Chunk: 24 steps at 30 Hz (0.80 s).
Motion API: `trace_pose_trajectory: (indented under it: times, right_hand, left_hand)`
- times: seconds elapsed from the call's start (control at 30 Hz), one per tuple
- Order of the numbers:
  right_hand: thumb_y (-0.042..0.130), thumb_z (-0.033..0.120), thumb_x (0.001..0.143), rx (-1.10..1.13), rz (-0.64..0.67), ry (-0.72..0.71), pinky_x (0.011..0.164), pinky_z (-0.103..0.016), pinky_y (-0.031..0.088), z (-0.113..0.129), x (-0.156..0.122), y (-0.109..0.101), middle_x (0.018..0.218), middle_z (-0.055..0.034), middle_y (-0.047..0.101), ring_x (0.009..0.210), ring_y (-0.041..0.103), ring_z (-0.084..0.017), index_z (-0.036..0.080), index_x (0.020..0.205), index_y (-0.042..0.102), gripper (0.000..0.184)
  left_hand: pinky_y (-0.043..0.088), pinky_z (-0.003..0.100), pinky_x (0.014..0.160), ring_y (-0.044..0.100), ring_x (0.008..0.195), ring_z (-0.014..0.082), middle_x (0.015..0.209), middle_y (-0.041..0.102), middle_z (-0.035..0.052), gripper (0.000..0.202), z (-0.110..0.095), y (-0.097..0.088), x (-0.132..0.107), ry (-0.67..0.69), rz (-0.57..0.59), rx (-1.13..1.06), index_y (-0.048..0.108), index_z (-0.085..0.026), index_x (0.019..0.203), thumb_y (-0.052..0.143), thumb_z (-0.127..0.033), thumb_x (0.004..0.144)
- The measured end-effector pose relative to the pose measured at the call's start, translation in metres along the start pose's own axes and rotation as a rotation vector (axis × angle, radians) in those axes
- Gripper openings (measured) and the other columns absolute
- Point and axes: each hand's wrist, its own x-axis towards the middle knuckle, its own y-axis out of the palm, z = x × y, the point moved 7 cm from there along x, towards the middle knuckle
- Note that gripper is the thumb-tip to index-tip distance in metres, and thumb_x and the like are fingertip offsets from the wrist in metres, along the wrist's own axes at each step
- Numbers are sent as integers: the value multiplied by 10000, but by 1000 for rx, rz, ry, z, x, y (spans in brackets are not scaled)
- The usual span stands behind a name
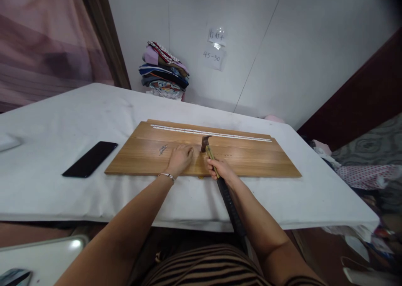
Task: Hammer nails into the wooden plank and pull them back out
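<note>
My right hand point(220, 168) is closed around the handle of a claw hammer point(207, 148), gripping it a short way below the head. The rusty-looking head is low over the wooden board point(251, 162), and whether it touches a nail there is too small to tell. My left hand point(180, 158) rests on the board just left of the hammer head, fingers lying on the wood, with nothing visible in them. Beside it, to the left, lies a small pile of nails point(162, 149). Several small dark dots, nails or holes, form a row right of the hammer.
Two white strips point(213, 133) run along the board's far side. A black phone point(90, 158) lies left of the board on the white-covered table point(132, 198). Folded clothes point(165, 72) are stacked at the back against the wall, where paper notes point(216, 53) hang.
</note>
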Motion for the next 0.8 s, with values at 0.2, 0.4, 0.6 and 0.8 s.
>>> trace_pose_trajectory:
  times: [0.2,0.4,0.6,0.8]
  right_hand:
    - [736,385,688,29,2,38,359,-189,255,3,-2,2,529,129,462,364,368,-49,222,877,516,332]
    - [749,369,738,60,2,59,371,-182,276,6,1,3,536,114,468,377,374,-50,229,817,472,321]
    - [724,369,801,100,-25,8,371,-189,304,11,11,13,543,98,473,391,385,-60,227,809,474,288]
    - [685,359,841,153,-147,-224,499,-218,465,19,28,37,690,53,582,527,546,-102,228,941,583,194]
  left_hand:
    - [529,420,980,694,1019,277,1060,780,138,364,3,-8,-1,-5,-52,-148,760,-186,978,422,-317,962]
    - [533,393,979,693,1036,253,1066,788,97,340,-5,-11,-10,-104,-92,-408,754,-206,990,460,-370,947]
    - [565,330,766,700,781,198,874,757,70,350,-48,4,-2,-264,156,-982,694,-184,891,588,-517,915]
    - [450,257,518,510,476,113,563,560,-21,308,-56,0,22,-439,289,-1176,633,-179,729,677,-445,878]
